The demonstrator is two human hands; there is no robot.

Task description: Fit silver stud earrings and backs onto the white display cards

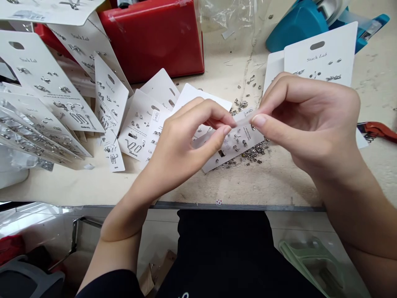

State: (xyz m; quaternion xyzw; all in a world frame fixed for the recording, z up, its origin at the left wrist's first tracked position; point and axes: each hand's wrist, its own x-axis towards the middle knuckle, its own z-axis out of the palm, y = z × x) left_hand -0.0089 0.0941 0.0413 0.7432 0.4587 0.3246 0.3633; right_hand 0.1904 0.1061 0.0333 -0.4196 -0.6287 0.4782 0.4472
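Between my two hands a short strip of clear tape [246, 118] is stretched above the table. My left hand [192, 140] pinches its left end between thumb and fingertips. At the other end, the thumb and index finger of my right hand [313, 120] are closed on it. Under the strip lies a white earring card [231, 153] with several small metal earrings on it, partly hidden by my fingers. Loose earring backs [256, 154] are heaped around the card's right and lower edges.
Several white earring cards [113, 97] stand and lean at the left. A red box [155, 39] sits behind them. At the right are more cards [322, 51], a blue tape dispenser [299, 25] and red-handled pliers [378, 129]. The table's front edge [242, 205] is near my body.
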